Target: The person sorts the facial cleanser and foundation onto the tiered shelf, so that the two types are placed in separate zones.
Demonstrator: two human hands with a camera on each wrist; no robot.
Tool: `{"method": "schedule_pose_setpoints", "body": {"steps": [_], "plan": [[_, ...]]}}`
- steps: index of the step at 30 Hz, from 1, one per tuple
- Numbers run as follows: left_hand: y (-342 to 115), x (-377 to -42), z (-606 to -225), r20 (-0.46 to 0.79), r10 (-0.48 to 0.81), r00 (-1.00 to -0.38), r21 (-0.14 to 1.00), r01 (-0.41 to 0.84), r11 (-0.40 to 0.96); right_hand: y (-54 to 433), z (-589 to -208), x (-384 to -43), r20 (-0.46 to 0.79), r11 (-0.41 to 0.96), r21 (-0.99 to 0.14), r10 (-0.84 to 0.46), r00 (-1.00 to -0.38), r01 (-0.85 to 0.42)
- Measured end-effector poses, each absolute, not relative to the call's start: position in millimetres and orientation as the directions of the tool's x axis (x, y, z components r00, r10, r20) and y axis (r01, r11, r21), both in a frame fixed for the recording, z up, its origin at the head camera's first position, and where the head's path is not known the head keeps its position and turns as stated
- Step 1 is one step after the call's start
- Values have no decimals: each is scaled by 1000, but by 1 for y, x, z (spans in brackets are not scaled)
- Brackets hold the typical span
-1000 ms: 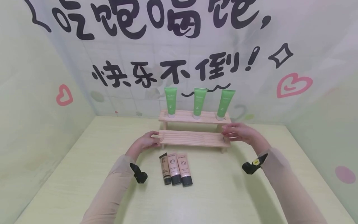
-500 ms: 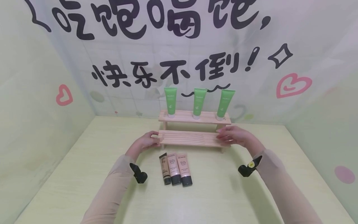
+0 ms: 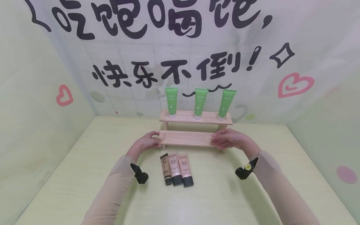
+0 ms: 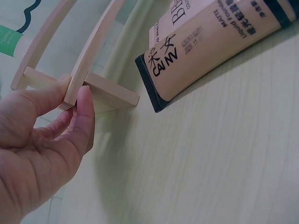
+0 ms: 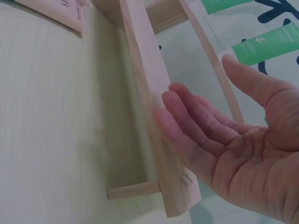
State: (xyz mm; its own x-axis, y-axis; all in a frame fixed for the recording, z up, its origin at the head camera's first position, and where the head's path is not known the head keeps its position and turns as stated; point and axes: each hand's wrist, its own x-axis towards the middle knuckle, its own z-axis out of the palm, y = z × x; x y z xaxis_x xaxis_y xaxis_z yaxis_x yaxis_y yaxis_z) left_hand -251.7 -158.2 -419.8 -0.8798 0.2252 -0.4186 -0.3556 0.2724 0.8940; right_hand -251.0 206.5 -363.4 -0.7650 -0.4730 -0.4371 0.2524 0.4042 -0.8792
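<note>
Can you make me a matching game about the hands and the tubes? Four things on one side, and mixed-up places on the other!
Things:
1. Right hand
2. Left hand
3. Green tubes
4. Brown tube

Where or how:
A. Standing on the upper shelf
B. At the lower shelf, holding nothing
C. Lying on the table, next to the pink tubes
D. Pinching one end of the lower shelf

Right pairs: 1-B, 2-D, 3-A, 4-C
</note>
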Motion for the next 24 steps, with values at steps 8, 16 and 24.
{"method": "schedule_pose_setpoints", "body": {"steps": [8, 16, 24], "plan": [[-157, -252, -421, -429, 209, -879, 889, -369, 270, 201, -366, -251, -453, 418, -871, -484, -748, 257], [-157, -253, -420, -430, 201, -880, 889, -374, 265, 196, -369, -250, -460, 422, -870, -508, -728, 255], [-158, -252, -418, -437, 207, -875, 885, -378, 273, 188, -375, -248, -470, 422, -867, -519, -713, 264]]}}
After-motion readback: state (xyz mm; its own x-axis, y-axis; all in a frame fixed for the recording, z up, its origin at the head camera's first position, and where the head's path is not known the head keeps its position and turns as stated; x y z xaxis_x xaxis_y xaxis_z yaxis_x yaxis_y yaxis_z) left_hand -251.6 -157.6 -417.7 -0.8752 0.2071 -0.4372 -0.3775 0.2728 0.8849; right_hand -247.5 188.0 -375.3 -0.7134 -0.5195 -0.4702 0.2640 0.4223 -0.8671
